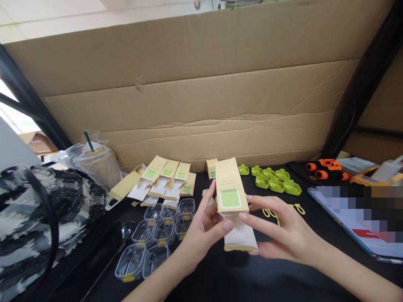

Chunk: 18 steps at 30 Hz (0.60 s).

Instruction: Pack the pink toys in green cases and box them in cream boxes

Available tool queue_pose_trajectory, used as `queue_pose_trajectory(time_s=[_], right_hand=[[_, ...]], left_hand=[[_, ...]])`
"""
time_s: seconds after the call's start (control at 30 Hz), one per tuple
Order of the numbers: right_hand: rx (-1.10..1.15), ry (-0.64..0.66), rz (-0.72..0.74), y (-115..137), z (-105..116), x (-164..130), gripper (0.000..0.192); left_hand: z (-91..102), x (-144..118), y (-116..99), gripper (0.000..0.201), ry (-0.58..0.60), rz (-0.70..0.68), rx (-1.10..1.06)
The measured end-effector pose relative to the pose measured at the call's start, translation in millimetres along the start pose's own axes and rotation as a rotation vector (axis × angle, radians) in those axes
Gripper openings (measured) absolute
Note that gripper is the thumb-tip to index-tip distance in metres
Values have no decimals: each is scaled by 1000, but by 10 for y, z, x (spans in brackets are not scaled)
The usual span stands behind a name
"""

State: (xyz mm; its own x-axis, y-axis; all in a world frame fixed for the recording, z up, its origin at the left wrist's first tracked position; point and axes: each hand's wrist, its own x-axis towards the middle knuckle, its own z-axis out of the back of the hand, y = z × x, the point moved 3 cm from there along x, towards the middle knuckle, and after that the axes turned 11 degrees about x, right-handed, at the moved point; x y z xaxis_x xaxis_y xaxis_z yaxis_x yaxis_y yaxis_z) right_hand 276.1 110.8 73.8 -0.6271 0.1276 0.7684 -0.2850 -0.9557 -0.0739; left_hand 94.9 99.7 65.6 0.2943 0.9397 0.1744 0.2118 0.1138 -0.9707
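Now both hands are on the tan paper carton, held up just above the black tabletop at centre. Left hand pinches its lower left edge between thumb and fingers; right hand curls round the right side, fingertips on the front below the green square, the white inner flap hanging out beneath. Looks like thin card: very light, stiff along the creases but easily crushed on the flat faces, so I'd say the folded edges and corners are the place to grip, gently. Left of it, a row of unfolded cartons lies flat, with clear plastic trays in front. Behind, right, green moulded pieces sit clustered, well apart from the hands. A phone lies at far right.
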Motion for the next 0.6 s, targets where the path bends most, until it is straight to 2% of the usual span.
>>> queue_pose_trajectory(time_s=[0.23,0.33,0.47,0.6], right_hand=[[41,-45,51,97,28,37,26],[41,-21,95,129,9,34,30],[-14,-9,103,143,-22,63,19],[-54,-18,105,151,-29,78,17]], left_hand=[[42,41,44,78,-126,64,16],[38,29,61,79,-106,71,-44],[12,10,83,69,-69,86,-105],[-1,2,79,64,-88,93,-106]])
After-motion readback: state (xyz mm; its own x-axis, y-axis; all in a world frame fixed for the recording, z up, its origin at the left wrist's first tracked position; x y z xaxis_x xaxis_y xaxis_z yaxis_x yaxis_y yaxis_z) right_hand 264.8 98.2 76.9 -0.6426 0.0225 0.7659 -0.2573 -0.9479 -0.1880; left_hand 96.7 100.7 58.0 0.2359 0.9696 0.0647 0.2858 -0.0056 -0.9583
